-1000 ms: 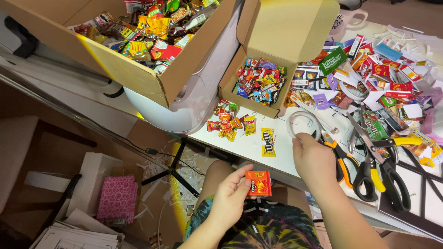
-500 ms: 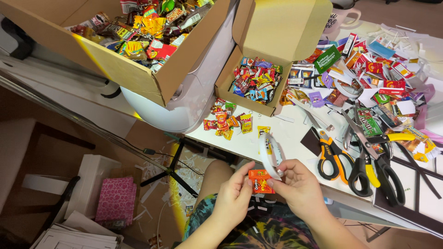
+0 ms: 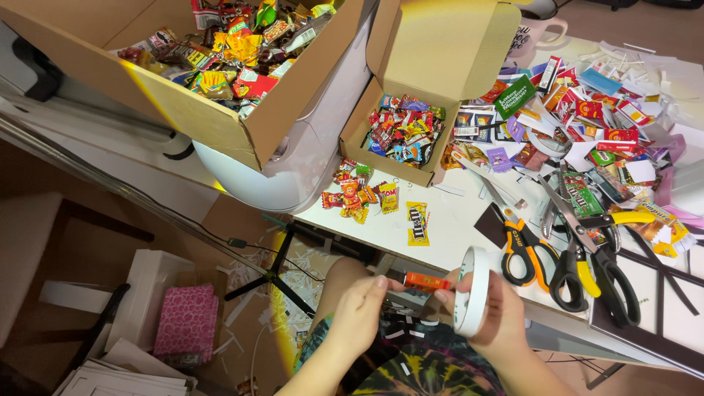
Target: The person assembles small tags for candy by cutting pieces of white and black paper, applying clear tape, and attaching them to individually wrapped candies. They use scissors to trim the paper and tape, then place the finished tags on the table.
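My left hand [image 3: 359,312] and my right hand [image 3: 491,312] are together over my lap, just below the white table's front edge [image 3: 455,249]. Between their fingertips they hold a small orange candy packet [image 3: 426,281] edge-on. A white roll of tape [image 3: 471,292] hangs on my right hand, standing upright. A yellow candy packet [image 3: 417,223] lies on the table above the hands, beside a small heap of red and yellow packets [image 3: 356,192].
A small open cardboard box [image 3: 400,132] holds candy; a larger open box [image 3: 220,66] of candy sits upper left. Orange-handled scissors [image 3: 522,246] and yellow-handled scissors [image 3: 587,249] lie right of my hands. Wrappers and paper scraps [image 3: 601,110] cover the table's right. A pink box [image 3: 187,323] sits on the floor.
My right hand took the tape roll off the table and came down to my lap. Both hands now hold the orange packet, turned from flat to edge-on.
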